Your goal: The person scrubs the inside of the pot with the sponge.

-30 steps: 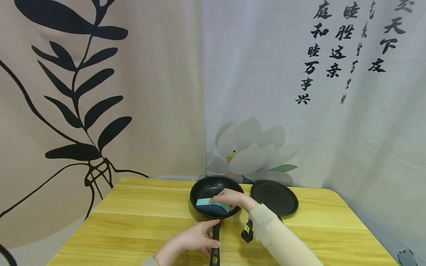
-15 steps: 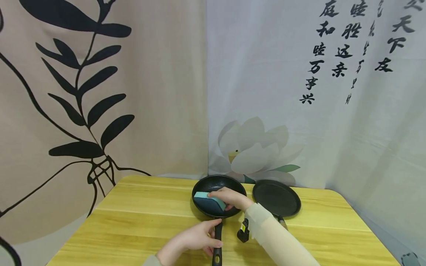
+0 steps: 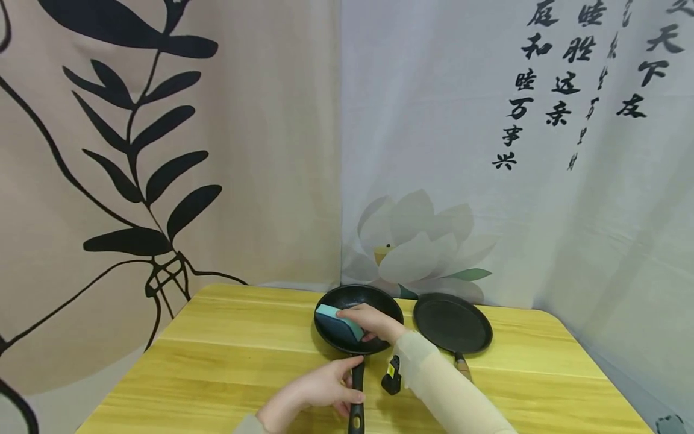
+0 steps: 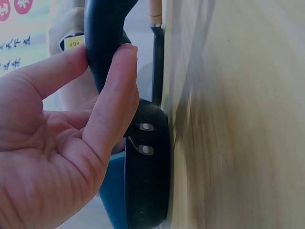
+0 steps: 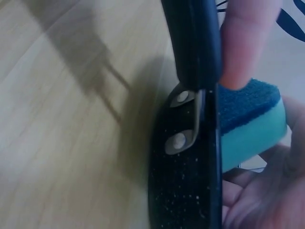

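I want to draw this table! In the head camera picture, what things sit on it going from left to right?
Left hand on the pan handle → sponge in the speckled frying pan → flat black pan.

Things beside the work
A flat round black griddle pan (image 3: 452, 323) with a wooden handle is seen on the yellow wooden table (image 3: 228, 355), before printed curtains (image 3: 515, 181).

Griddle pan (image 3: 452, 322) right; tabletop (image 3: 233, 355) left bare.

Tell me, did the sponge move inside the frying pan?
Yes. The sponge, held by the right hand, slid from the near rim of the frying pan toward its far left side and turned more slanted.
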`<state>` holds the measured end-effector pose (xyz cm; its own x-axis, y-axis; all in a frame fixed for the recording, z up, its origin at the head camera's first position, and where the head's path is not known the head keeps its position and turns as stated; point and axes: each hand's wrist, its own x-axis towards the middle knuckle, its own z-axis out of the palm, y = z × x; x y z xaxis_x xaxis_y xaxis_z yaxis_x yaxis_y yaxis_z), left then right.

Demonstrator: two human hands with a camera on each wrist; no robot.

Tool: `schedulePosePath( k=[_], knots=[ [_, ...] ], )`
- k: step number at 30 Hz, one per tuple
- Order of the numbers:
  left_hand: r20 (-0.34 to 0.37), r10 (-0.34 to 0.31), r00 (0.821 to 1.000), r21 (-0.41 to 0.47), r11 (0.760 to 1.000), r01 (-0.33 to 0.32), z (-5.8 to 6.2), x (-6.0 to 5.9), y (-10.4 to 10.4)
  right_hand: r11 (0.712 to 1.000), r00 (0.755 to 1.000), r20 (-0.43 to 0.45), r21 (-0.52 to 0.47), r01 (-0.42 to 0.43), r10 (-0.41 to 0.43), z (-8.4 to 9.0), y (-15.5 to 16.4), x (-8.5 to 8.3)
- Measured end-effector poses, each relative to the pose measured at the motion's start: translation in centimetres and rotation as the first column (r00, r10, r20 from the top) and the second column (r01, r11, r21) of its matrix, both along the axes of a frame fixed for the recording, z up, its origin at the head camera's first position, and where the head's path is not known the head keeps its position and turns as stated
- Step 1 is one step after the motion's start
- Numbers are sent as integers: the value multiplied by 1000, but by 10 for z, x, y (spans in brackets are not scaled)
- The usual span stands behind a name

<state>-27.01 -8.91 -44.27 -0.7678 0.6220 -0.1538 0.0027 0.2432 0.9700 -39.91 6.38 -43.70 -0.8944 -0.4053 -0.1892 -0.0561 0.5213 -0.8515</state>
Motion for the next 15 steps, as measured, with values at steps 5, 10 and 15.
schedulePosePath(
  k=[5,10,15],
  knots=[
    [5,3,1000,-10,1000,-3,2,2,0,1000,1000,-2,-4,-11,11,-1,-4,-1],
    [0,-3,1000,-15,1000,3,3,2,0,1000,999,-17,-6,-27,27,-3,-7,-3],
    [-3,-13,1000,-11,1000,13,2,1,0,1000,999,-39,10,-9,9,-4,-11,-8]
  ],
)
